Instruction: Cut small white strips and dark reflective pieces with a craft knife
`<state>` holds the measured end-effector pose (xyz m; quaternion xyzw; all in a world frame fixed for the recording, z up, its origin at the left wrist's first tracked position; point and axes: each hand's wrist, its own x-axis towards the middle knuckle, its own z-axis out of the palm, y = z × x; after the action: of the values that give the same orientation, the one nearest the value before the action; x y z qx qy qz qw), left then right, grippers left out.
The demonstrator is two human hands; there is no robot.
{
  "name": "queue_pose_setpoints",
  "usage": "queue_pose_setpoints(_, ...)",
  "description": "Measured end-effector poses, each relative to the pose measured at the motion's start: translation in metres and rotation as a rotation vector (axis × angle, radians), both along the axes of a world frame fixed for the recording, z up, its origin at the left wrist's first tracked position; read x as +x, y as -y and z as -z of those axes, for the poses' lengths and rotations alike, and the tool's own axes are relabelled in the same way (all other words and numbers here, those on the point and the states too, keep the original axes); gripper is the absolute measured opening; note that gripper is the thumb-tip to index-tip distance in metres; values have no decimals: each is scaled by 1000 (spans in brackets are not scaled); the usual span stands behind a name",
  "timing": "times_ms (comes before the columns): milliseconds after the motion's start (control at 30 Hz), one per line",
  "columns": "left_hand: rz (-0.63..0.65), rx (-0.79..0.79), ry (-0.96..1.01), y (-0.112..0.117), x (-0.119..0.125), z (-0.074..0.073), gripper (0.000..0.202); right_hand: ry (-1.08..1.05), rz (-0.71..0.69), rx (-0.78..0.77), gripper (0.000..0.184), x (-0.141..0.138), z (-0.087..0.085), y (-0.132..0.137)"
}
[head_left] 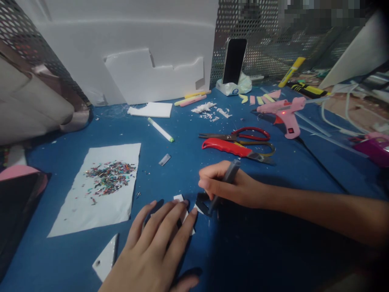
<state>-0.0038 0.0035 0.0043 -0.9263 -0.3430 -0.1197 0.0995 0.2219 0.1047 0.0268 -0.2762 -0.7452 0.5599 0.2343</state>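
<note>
My left hand (154,247) lies flat with fingers stretched out, pressing a small white foam piece (180,198) onto the blue table (273,243). My right hand (226,186) is closed around a dark grey marker (226,182), whose tip touches a blackened part of the foam piece (202,201) just right of my left fingertips. Most of the foam piece is hidden under my fingers.
A white paper sheet (121,211) with a heap of coloured bits lies at left. Red scissors (243,134), a red cutter (231,148), a pink glue gun (282,111), a white-green marker (160,129), foam scraps, a propped phone (234,61) and white foam boards (154,81) sit further back. A white triangle (105,259) lies near my left wrist.
</note>
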Motion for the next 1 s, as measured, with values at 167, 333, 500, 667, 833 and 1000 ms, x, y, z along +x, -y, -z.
queue_pose_setpoints(167,4,0,-2,1,0,1,72,-6,-10,-9,40,-1,-1,0)
queue_pose_setpoints(333,1,6,-3,2,-1,3,73,-44,-10,-38,43,0,0,0)
queue_pose_setpoints(500,9,32,-37,-2,-1,-3,73,-215,158,-4,30,0,4,-3)
queue_pose_setpoints(667,-4,66,-55,0,4,-5,67,-77,208,106,16,-3,2,-2)
queue_pose_setpoints(833,-87,8,-54,10,9,-7,54,-21,135,143,17,-4,-2,1)
queue_pose_setpoints(1000,-15,71,-100,5,11,-11,63,-20,117,97,17,-5,-2,2)
